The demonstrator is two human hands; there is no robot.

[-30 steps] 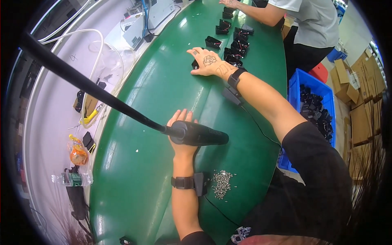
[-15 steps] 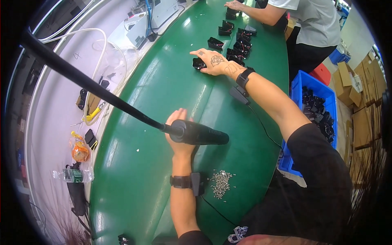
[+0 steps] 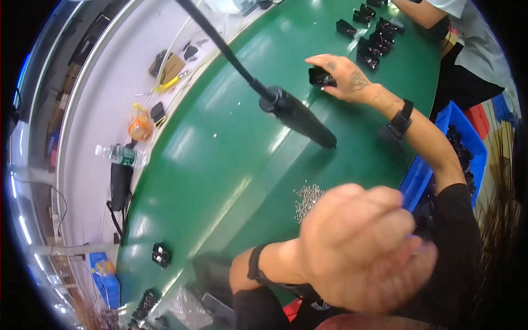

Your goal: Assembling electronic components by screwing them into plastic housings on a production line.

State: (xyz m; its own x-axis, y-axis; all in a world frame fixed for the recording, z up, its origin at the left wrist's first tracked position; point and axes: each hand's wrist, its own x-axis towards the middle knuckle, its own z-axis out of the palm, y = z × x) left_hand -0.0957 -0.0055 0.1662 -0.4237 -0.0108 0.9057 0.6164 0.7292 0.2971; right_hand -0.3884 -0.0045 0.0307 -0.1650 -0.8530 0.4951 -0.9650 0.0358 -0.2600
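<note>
My right hand grips a small black plastic housing on the green table, thumb on the near side and fingers over the far side. Close to the camera, my left hand looms large and blurred, its fingers curled; whatever they might hold is hidden. Partly behind it lies a pile of small silver screws. A black electric screwdriver hangs on its cord above the table, left of my right hand and touched by neither hand.
More black housings with wires stand at the far right, near another person's arm. A blue crate of black parts is beside the table. A water bottle and yellow-handled pliers lie along the left ledge. Another black housing sits front left.
My left hand has drawn back from beside the screwdriver toward the camera, with its fingers curled. My right hand remains at the black housing. The whole view has shifted.
</note>
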